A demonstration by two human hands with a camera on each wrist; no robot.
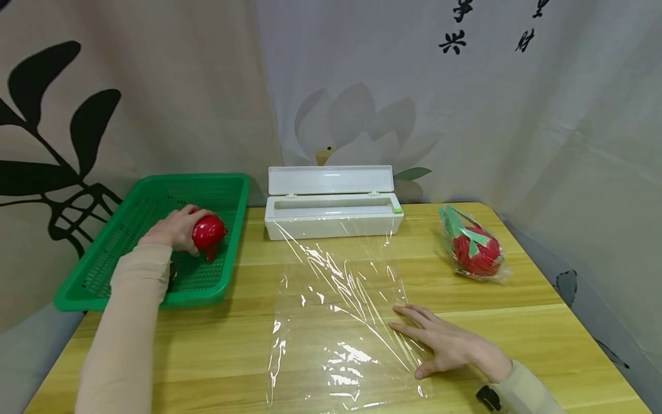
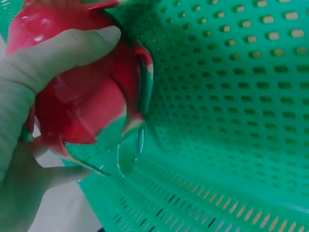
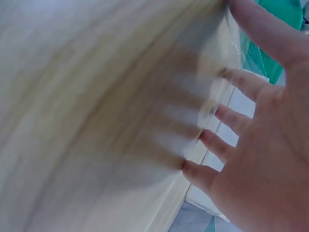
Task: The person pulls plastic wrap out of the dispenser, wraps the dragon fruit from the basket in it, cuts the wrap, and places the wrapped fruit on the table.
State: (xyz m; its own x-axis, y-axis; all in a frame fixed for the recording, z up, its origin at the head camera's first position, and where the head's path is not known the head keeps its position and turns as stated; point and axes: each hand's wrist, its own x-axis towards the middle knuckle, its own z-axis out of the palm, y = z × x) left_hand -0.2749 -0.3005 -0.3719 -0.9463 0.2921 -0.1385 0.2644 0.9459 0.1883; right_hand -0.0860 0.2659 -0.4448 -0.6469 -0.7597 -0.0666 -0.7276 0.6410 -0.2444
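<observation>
At the left of the head view, the left hand [image 1: 173,229] reaches into the green perforated basket [image 1: 129,259] and grasps a red dragon fruit [image 1: 208,233]; the left wrist view shows thumb and fingers curled round the fruit [image 2: 87,96], held against the basket's slotted wall [image 2: 231,111]. In the lower middle of the frame a sheet of cling film [image 1: 336,322] lies pulled out across the wooden table [image 1: 543,322] from the white dispenser box [image 1: 331,215], whose lid stands open at the table's back edge. The right hand [image 1: 447,345] lies flat with fingers spread and relaxed, pressing the film's right edge. A second dragon fruit, wrapped in film [image 1: 476,247], sits at centre right, well apart from both hands.
</observation>
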